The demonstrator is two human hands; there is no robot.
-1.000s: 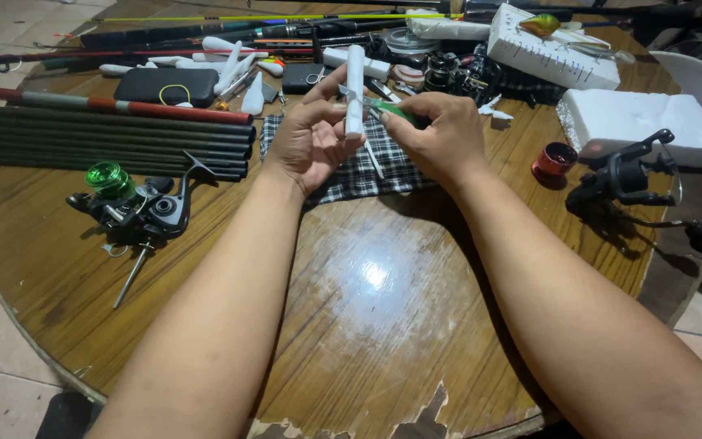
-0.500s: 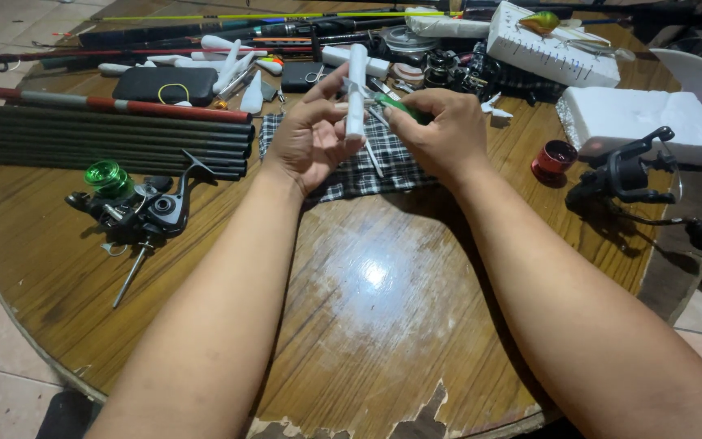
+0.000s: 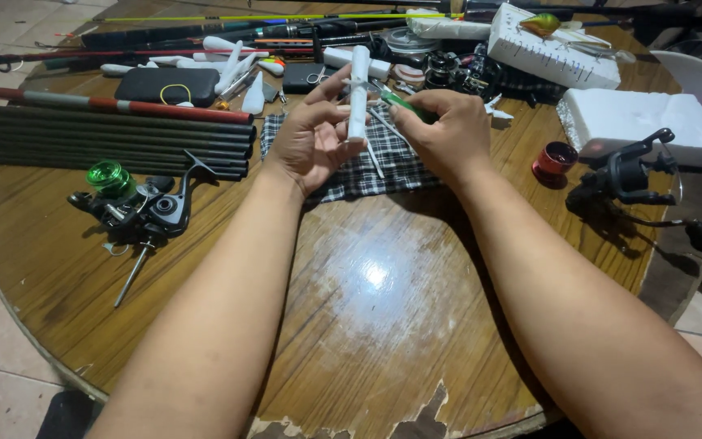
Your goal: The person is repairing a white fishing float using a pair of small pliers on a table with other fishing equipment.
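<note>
My left hand (image 3: 309,142) holds a white foam cylinder (image 3: 358,91) upright between thumb and fingers, above a black-and-white checked cloth (image 3: 371,167). My right hand (image 3: 448,134) grips a green-handled tool (image 3: 404,104) whose thin metal shaft (image 3: 377,130) points down-left and touches the lower part of the cylinder. Both hands hover over the round wooden table (image 3: 367,293).
A spinning reel with a green spool (image 3: 136,207) lies at left, beside a bundle of dark rod sections (image 3: 107,142). A black reel (image 3: 635,179), a red cap (image 3: 554,158) and white foam blocks (image 3: 643,126) sit at right. Small tackle clutters the back.
My hands and the white cylinder have stayed nearly in place; the right hand has shifted the green tool slightly against the cylinder.
</note>
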